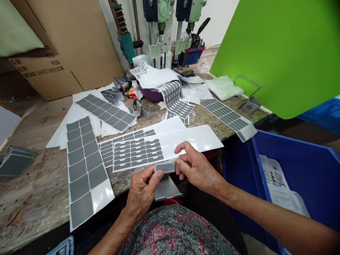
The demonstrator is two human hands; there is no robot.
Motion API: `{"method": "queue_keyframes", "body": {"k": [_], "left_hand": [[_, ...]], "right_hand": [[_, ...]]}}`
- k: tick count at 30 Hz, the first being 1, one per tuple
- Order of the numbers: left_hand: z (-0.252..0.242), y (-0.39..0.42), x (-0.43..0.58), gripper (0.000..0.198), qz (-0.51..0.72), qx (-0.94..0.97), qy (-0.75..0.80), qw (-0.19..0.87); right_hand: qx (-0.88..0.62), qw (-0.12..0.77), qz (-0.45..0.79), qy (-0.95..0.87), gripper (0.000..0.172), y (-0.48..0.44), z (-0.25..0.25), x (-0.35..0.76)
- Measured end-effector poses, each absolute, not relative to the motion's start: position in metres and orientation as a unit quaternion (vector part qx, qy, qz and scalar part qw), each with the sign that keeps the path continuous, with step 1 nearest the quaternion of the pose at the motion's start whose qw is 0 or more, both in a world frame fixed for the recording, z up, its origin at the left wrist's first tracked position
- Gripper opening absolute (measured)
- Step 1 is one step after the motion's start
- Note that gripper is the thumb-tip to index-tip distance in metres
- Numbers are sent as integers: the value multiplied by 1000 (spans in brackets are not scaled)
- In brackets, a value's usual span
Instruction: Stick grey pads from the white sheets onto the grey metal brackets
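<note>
A bent grey metal bracket (167, 189) is in my left hand (143, 184), above my lap at the bench's front edge. Thumb and fingers pinch its left end. On its small upper face lies a grey pad (165, 167). My right hand (195, 164) is at the bracket's right end, index finger raised and apart from the thumb, other fingers curled. Whether its fingertips touch the bracket I cannot tell. Just beyond lies a white sheet of small notched grey stickers (138, 153), and to the left a sheet of larger grey stickers (83, 166).
More sticker sheets (106, 112) and metal brackets (140, 109) lie across the wooden bench (39, 187). Behind stand green presses (163, 12) and a cardboard box (79, 42). A purple bowl (150, 95) sits under papers. At right are a blue bin (308, 170) and a green board (276, 53).
</note>
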State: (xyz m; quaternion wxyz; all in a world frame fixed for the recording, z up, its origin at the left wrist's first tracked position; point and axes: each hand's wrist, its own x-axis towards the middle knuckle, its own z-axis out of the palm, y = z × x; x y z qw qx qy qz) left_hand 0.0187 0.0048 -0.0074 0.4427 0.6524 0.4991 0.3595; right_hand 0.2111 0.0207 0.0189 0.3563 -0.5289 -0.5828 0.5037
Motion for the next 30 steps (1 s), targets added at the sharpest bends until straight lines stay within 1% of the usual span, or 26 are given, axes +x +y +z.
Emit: {"method": "queue_keyframes", "body": {"k": [2,5,7,9,12,15,20,25,27,30], "left_hand": [[-9,5,18,33,361,609,499,500],[-11,5,17,33,359,544,493,577],[-12,5,17,32,352,517,482,613],[-13,3,18,32,339,493,467,650],[-13,-1,24,30,325,457,452,694],[-14,-1,31,33,334,447,456,693],[-11,0,36,35,322,478,486,656],[-11,-4,27,39,324,505,488,635],[-14,-3,24,42,338,467,496,649],[-17,2,18,41,392,316,480,718]], "right_hand": [[-493,377,560,-548,9,20,9,214],[-449,393,597,-537,30,17,-8,213],[-436,395,598,-544,32,13,-14,210],[-443,396,570,-568,28,10,-14,205],[-481,400,470,-623,27,6,-9,199],[-503,397,426,-638,34,1,-8,194],[-490,435,479,-584,42,-14,-17,189],[-495,457,508,-537,43,-22,-21,182],[-491,475,526,-507,41,-22,-24,179],[-493,538,514,-450,33,-23,-31,175]]}}
